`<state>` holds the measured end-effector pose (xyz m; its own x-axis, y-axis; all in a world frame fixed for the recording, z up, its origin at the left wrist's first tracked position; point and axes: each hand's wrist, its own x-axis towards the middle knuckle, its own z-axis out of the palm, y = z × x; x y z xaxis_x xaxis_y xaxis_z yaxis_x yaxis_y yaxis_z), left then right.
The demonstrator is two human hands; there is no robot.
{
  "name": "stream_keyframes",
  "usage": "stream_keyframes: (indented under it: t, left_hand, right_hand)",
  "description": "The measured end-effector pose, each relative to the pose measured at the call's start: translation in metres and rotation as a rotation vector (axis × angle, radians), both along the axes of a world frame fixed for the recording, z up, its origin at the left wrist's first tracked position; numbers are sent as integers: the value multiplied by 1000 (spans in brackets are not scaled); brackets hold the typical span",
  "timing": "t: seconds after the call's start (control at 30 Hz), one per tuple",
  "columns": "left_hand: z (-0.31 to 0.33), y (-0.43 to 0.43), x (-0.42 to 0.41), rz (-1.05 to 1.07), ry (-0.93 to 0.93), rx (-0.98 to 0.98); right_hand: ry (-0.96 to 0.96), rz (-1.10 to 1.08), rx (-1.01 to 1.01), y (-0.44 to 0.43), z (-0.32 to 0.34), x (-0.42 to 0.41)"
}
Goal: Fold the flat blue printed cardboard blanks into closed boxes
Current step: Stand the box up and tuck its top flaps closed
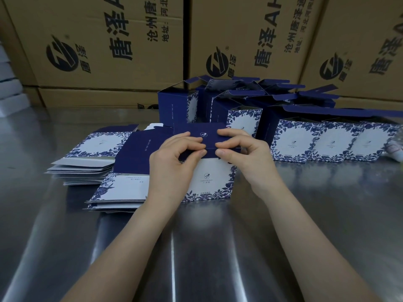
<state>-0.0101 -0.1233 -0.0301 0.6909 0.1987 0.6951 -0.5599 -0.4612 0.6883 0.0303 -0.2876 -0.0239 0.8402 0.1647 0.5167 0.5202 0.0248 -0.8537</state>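
Note:
A blue and white box (210,179) with a leaf border stands on the steel table in front of me. Its dark blue top lid (199,132) is folded down flat. My left hand (174,158) pinches the lid's front edge from the left, fingers curled over it. My right hand (237,151) pinches the same edge from the right. Two stacks of flat printed blanks lie to the left, one near stack (118,192) and one further stack (87,158).
Several folded boxes with open top flaps (327,138) stand in rows behind and to the right. Large brown shipping cartons (109,46) form a wall at the back. The shiny steel table (196,247) stretches toward me. White foam pieces (8,90) sit at far left.

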Motion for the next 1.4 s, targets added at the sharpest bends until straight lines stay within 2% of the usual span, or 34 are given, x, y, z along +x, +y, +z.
stream_keyframes:
  t: [0.17,0.3,0.4,0.77,1.07,1.23,1.4]
  left_hand:
    - [-2,0,-1,-9,8,-13]
    - [1,6,-4,-79,107,-134]
    - [5,12,-5,-116,140,-144]
    - [5,17,-1,-101,163,-152]
    - [8,28,1,-257,223,-253]
    - [7,26,1,-258,201,-246]
    - [10,37,1,-345,253,-250]
  right_hand:
    - [-14,22,-19,-4,-3,2]
    - [25,110,40,-8,-3,3]
    - [53,143,66,-10,-2,2]
    - [41,128,91,-9,-2,5]
    - [53,144,149,-11,-6,10]
    - [37,110,116,-11,-7,12]
    - [74,173,146,-15,-10,15]
